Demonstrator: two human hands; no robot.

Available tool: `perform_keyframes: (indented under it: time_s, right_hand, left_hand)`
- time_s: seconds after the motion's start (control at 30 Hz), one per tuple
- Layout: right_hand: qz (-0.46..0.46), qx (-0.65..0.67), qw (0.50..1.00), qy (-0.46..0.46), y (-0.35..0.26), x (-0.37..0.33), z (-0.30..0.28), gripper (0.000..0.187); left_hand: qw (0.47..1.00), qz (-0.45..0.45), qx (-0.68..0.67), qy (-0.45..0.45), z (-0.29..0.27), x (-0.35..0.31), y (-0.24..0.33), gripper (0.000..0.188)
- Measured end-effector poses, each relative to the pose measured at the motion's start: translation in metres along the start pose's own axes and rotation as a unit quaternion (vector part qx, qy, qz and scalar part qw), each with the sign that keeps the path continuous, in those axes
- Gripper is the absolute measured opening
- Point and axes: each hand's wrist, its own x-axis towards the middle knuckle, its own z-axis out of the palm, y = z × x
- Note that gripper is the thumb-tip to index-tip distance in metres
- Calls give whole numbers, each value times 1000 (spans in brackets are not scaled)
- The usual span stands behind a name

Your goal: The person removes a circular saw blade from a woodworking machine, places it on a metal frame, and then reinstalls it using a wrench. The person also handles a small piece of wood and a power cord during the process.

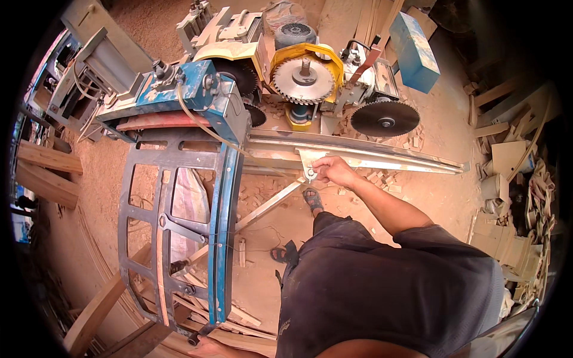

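My right hand [334, 172] reaches out with its fingers closed at a bolt [311, 172] on a pale metal bracket [307, 157]. This bracket is fixed to the long metal rail, and a slanting bar [270, 206] runs from it toward the slotted frame. Near the lower edge, my left hand [212, 347] is closed on a dark handle [194, 339] at the near end of that frame; its fingers show only in part. The slotted grey metal frame [156, 238] has a blue side rail [225, 232] along its right.
Toothed saw blades, a silver one [301, 82] in a yellow guard [336, 59] and a dark one [385, 119], stand beyond the rail [382, 156]. A blue box [415, 52] is at upper right. Wood offcuts [507, 238] pile along the right; wooden beams [48, 170] lie left.
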Motion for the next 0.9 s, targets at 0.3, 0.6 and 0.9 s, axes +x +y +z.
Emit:
perform_keyframes:
  time_s: [0.3,0.6,0.9]
  right_hand:
    - [-167,15,969,181,-80,146,-118,40]
    - [-165,102,974,114,-55,181,-119,31]
    - [-97,2,986,137,66,110,-153,23]
  left_hand:
    - [982,150,-32,108,39,-71,224,62]
    - [806,367,-300,-355,144,-243,596,39]
    - [756,389,-257,-460,227,-254,744,47]
